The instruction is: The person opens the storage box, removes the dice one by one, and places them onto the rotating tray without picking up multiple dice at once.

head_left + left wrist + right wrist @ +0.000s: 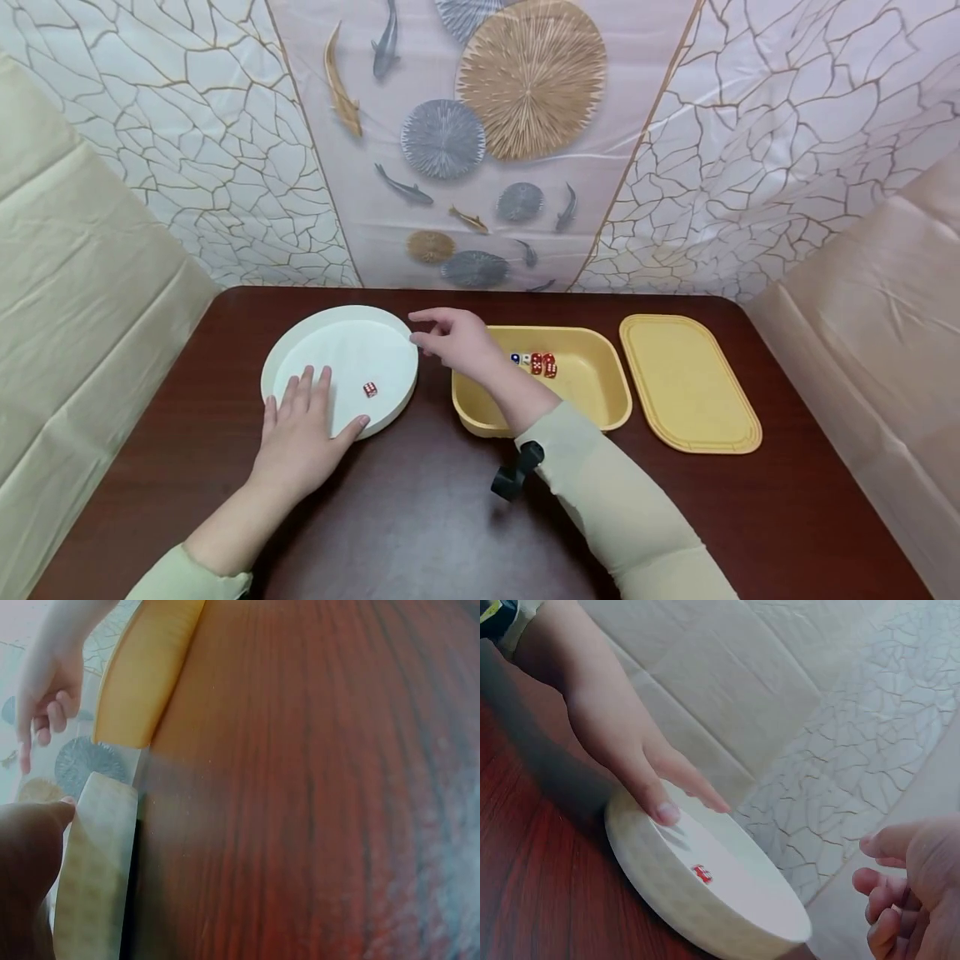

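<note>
1. While the red die (370, 389) lay on the floor of the round white tray (345, 350), left of centre in the head view, the right hand (461, 342) hung with its fingertips at the tray's right edge; whether they touched the rim could not be told.

2. The relation that seemed to matter most was a diagonal: from the right fingertips, the die lay toward the lower left of the frame, inside the rim and apart from them.

3. The left hand (300, 437) was the nearer one, its thumb tip just below the die in the frame without touching it. Its fingers were straight and spread over the tray's lower left, grasping nothing.

4. On the right hand, the index finger reached out with the thumb apart from it, and the other fingers were loosely bent; no object showed in their grasp.

5. Being a cube, the die offered no long axis to line up with. The yellow container (588, 383), right of centre, ran lengthwise from left to right, with a row of dice (537, 364) inside and the right forearm crossing over its left part. The yellow lid (690, 383) lay farther right, slanting from upper left to lower right.
</note>
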The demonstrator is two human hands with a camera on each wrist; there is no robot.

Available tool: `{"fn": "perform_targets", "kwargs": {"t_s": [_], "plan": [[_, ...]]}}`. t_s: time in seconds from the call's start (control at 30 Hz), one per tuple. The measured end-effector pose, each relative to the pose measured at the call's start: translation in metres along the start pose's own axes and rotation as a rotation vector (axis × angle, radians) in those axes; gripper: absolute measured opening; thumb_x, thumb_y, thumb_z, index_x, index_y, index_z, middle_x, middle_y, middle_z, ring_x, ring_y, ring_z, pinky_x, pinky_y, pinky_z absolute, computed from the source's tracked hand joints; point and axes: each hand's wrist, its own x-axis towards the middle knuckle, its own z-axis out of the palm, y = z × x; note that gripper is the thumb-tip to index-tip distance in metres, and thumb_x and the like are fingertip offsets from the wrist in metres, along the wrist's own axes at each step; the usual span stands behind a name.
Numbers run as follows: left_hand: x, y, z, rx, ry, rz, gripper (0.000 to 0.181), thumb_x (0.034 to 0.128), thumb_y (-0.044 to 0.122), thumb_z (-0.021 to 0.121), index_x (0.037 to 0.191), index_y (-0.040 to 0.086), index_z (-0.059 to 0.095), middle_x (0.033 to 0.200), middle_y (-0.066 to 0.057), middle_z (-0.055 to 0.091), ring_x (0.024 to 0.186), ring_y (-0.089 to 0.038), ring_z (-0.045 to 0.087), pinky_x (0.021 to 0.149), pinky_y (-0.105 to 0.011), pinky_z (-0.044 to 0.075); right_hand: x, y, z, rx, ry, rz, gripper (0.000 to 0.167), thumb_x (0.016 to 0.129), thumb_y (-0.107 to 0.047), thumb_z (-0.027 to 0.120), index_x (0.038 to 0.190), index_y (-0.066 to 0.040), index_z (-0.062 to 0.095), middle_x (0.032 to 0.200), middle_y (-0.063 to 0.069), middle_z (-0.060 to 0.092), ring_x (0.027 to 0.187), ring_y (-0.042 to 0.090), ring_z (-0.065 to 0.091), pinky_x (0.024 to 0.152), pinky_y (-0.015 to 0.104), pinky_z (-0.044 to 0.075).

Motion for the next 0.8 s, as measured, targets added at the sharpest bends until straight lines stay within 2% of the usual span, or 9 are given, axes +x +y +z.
{"fn": "perform_targets", "kwargs": {"t_s": [0.1, 0.23, 0.33, 0.6, 0.8], "plan": [[0.001, 0.000, 0.000, -0.004, -0.002, 0.000, 0.099, 0.0918, 0.070, 0.048, 0.157, 0.003, 0.017, 0.160, -0.029, 0.016, 0.146, -0.049, 0.012, 0.113, -0.068, 0.002, -0.006, 0.007, -0.013, 0.040, 0.030, 0.028, 0.033, 0.092, -0.024, 0.072, 0.124, -0.019, 0.070, 0.076, 0.012, 0.067, 0.061, 0.025, 0.060, 0.053, 0.025, 0.045], [0.001, 0.002, -0.001, -0.011, -0.011, -0.001, 0.099, 0.0918, 0.071, 0.047, 0.158, 0.003, 0.017, 0.160, -0.029, 0.014, 0.146, -0.050, 0.011, 0.113, -0.069, 0.002, -0.016, 0.020, -0.030, 0.069, 0.040, 0.056, 0.033, 0.091, -0.025, 0.073, 0.123, -0.019, 0.071, 0.079, 0.015, 0.068, 0.057, 0.016, 0.054, 0.052, 0.025, 0.042], [0.000, 0.002, -0.001, -0.015, -0.019, -0.006, 0.100, 0.0918, 0.071, 0.046, 0.158, 0.003, 0.016, 0.160, -0.029, 0.013, 0.146, -0.050, 0.011, 0.112, -0.070, 0.001, -0.025, 0.032, -0.043, 0.071, 0.042, 0.083, 0.033, 0.091, -0.025, 0.073, 0.124, -0.019, 0.071, 0.079, 0.015, 0.068, 0.056, 0.015, 0.053, 0.052, 0.026, 0.043], [0.000, 0.002, 0.001, -0.021, -0.010, 0.000, 0.101, 0.0914, 0.073, 0.044, 0.158, 0.003, 0.015, 0.160, -0.029, 0.013, 0.145, -0.050, 0.011, 0.112, -0.069, 0.000, -0.049, 0.059, -0.074, -0.005, 0.081, 0.134, 0.038, 0.093, -0.024, 0.070, 0.129, -0.012, 0.067, 0.076, 0.006, 0.066, 0.063, 0.022, 0.057, 0.054, 0.026, 0.043], [-0.001, 0.003, 0.002, -0.018, -0.006, 0.003, 0.101, 0.0913, 0.073, 0.043, 0.158, 0.003, 0.016, 0.160, -0.030, 0.013, 0.145, -0.051, 0.011, 0.112, -0.069, 0.001, -0.063, 0.078, -0.090, -0.009, 0.107, 0.154, 0.041, 0.093, -0.021, 0.070, 0.131, -0.006, 0.065, 0.081, 0.020, 0.067, 0.075, 0.036, 0.062, 0.057, 0.024, 0.046]]}}
